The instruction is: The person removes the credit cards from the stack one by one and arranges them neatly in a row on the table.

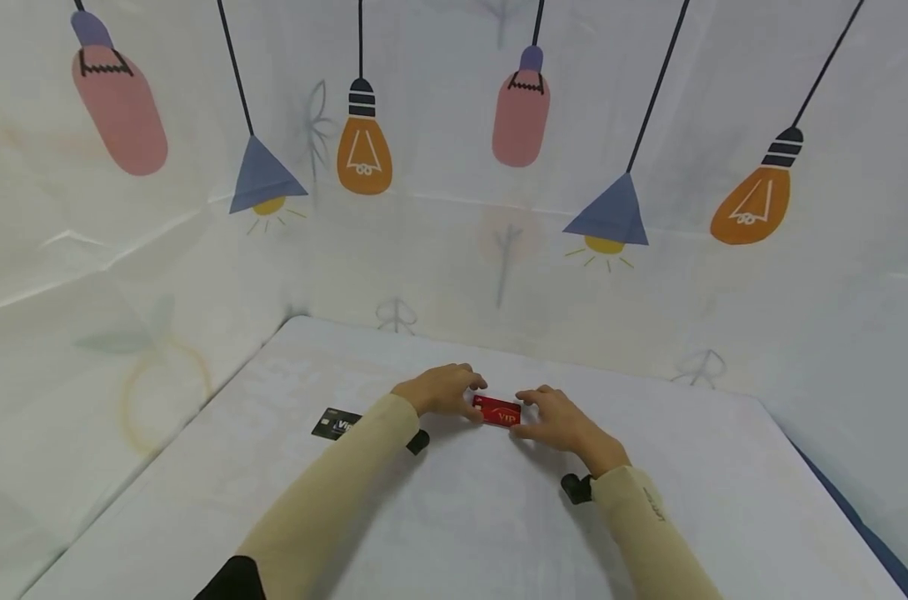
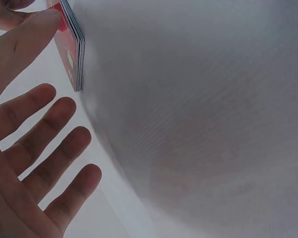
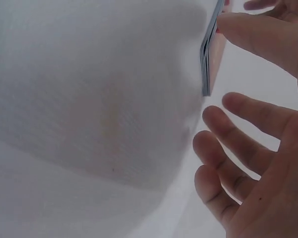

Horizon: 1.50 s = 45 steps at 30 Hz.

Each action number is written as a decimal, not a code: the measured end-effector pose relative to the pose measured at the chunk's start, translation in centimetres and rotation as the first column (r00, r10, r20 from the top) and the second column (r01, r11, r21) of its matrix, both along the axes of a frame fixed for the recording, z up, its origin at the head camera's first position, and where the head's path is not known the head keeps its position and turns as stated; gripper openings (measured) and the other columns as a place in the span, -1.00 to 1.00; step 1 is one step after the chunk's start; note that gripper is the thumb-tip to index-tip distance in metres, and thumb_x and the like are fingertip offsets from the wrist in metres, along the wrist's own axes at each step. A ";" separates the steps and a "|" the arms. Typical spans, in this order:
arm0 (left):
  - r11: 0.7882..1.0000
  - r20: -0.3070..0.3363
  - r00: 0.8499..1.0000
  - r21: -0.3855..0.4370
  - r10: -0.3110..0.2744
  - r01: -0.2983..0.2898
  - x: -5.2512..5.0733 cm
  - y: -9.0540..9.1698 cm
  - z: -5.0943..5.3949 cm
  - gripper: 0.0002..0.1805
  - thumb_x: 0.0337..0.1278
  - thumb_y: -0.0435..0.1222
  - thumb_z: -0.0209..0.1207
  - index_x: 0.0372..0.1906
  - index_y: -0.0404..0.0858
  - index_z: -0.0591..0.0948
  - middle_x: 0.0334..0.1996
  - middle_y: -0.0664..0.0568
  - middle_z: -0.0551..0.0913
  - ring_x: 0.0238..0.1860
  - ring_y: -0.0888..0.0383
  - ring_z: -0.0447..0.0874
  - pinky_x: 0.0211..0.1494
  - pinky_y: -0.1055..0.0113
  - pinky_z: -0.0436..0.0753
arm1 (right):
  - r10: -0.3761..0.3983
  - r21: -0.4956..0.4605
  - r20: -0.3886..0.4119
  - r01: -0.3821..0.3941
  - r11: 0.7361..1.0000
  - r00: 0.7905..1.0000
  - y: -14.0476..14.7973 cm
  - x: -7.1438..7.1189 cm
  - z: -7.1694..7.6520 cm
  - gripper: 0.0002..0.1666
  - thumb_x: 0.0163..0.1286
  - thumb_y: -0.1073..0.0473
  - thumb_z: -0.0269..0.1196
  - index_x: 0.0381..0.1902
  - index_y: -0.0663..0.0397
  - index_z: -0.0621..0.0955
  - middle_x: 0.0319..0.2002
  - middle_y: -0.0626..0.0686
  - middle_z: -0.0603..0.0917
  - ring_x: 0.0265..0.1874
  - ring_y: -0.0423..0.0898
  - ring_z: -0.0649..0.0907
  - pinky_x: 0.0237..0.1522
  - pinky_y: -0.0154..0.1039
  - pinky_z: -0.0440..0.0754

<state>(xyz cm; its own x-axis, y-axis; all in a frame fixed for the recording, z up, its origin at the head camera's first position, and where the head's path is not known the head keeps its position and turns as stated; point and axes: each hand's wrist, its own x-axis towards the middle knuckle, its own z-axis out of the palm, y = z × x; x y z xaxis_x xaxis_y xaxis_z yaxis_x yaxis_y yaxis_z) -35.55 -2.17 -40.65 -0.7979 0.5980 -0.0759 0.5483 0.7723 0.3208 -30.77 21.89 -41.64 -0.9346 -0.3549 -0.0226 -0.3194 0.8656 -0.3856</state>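
Observation:
A small stack of red cards (image 1: 496, 412), the top one printed "VIP", lies on the white table between the two hands. Several layers show along its edge in the left wrist view, where the card stack (image 2: 69, 54) is seen from the side. My left hand (image 1: 442, 390) is at the stack's left end, with its thumb by the edge and its fingers spread apart. At the right end is my right hand (image 1: 562, 421), its thumb also close to the stack (image 3: 208, 59) and its fingers loosely bent. Whether either thumb touches the cards I cannot tell.
A black card (image 1: 336, 423) with "VIP" lettering lies left of the left forearm, partly hidden by the sleeve (image 1: 341, 492). The white table (image 1: 484, 533) meets a hanging sheet (image 1: 439, 250) printed with lamps and bulbs at its back and left.

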 end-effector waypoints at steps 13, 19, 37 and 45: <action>0.998 0.012 1.000 -0.067 0.019 -0.018 -0.3 0.8 -0.4 -0.36 0.06 0.07 0.45 0.27 -0.01 0.63 -0.04 0.17 0.55 -0.04 0.21 0.46 0.10 0.25 0.51 | -0.039 0.027 0.006 0.039 0.999 0.999 -0.5 -0.2 -0.3 -0.29 0.26 -0.07 0.46 0.29 0.10 0.59 0.11 0.11 0.57 0.09 0.07 0.52 0.16 0.13 0.52; 0.997 0.003 1.000 -0.073 0.024 -0.024 -0.6 0.8 -0.7 -0.38 0.06 0.08 0.45 0.24 0.01 0.65 -0.05 0.19 0.53 -0.04 0.21 0.45 0.09 0.25 0.51 | -0.048 0.034 0.002 0.048 0.998 0.999 -0.6 -0.1 -0.3 -0.33 0.25 -0.06 0.47 0.25 0.08 0.62 0.11 0.10 0.56 0.09 0.08 0.51 0.13 0.15 0.52; 0.994 0.016 1.000 -0.105 0.024 -0.022 -0.6 0.9 -0.3 -0.43 0.05 0.09 0.45 0.18 0.03 0.66 -0.11 0.22 0.52 -0.07 0.23 0.44 0.06 0.27 0.50 | -0.084 0.041 0.009 0.084 0.996 0.996 -0.9 -0.3 -0.6 -0.36 0.23 -0.08 0.49 0.23 0.01 0.63 0.10 0.06 0.58 0.10 0.05 0.51 0.15 0.14 0.49; 0.996 0.003 1.000 -0.092 0.010 -0.009 -0.5 0.7 -0.1 -0.46 0.05 0.09 0.46 0.14 0.01 0.67 -0.16 0.24 0.52 -0.08 0.21 0.43 0.04 0.27 0.50 | -0.090 0.058 -0.001 0.090 0.994 0.996 -1.1 -0.5 -0.6 -0.35 0.21 -0.10 0.50 0.21 0.00 0.64 0.11 0.07 0.60 0.14 0.07 0.51 0.19 0.20 0.42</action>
